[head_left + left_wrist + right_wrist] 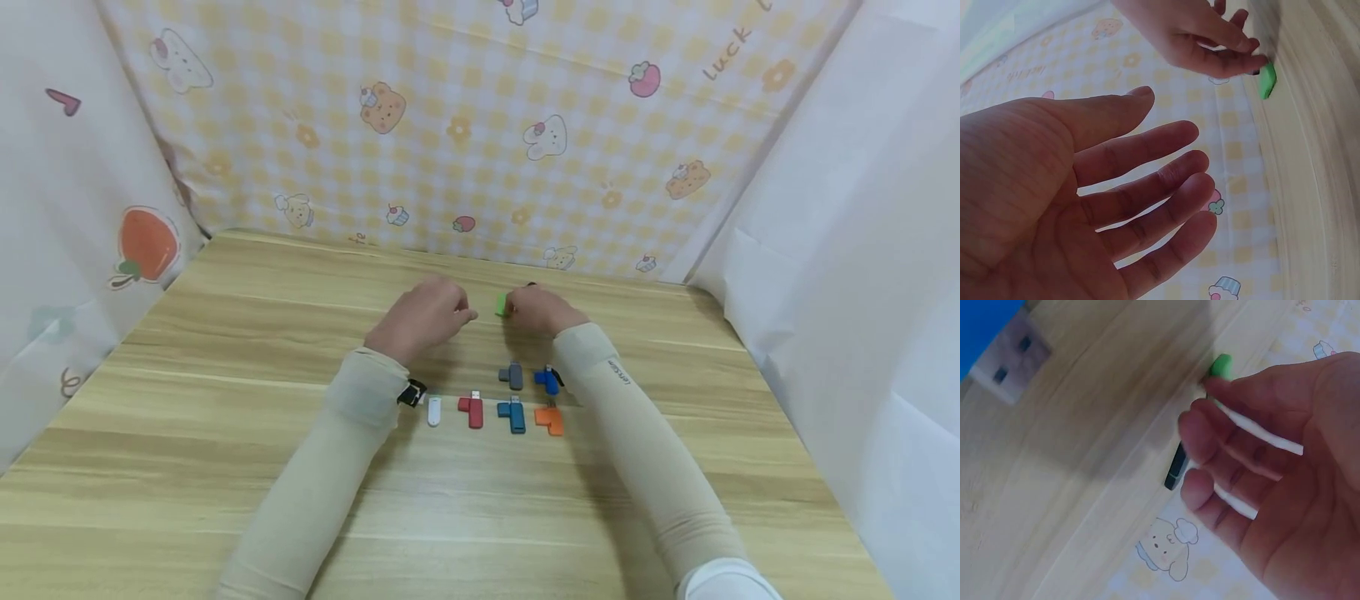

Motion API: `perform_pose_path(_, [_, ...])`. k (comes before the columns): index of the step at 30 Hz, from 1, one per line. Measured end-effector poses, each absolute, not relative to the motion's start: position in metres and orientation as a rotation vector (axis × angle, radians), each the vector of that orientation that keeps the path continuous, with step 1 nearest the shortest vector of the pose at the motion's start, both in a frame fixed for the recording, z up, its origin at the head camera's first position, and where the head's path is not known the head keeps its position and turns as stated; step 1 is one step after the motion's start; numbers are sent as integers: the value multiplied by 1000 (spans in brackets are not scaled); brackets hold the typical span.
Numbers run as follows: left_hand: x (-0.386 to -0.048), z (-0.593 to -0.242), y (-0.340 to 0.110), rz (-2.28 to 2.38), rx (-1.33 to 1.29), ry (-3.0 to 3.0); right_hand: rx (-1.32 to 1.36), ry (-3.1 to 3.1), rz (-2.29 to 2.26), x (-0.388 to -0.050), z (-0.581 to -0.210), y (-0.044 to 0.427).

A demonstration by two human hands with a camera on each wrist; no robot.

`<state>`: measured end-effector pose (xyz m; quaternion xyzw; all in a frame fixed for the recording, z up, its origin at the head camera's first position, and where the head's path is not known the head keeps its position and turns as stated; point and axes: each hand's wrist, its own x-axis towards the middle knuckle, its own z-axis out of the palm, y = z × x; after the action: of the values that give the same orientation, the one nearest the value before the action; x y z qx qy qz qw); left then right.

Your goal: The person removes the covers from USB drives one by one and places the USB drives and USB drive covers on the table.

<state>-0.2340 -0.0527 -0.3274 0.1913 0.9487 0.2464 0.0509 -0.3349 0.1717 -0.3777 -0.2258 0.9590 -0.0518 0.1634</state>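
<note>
My right hand [543,310] is at the back of the table, its thumb and forefinger pinching a small green USB stick [501,304]. In the right wrist view the fingers partly cover the green stick [1221,366], and a dark narrow piece [1175,467] shows beyond them; whether the two are joined I cannot tell. My left hand [423,317] hovers to the left of the green stick, holding nothing. Seen from its own wrist, the left hand [1054,187] has loose, spread fingers.
Nearer me lie USB sticks: grey [515,377] and blue [551,382] behind, then white [434,412], red [476,412], teal [517,417] and orange [555,420]. A patterned cloth [465,150] hangs along the table's back edge; white cloth flanks both sides.
</note>
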Motion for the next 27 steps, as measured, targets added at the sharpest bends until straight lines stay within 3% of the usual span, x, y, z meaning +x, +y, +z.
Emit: perform_pose_path(27, [-233,-324,-56,787,532,2880,-806,2954,-15,-327,-384,148])
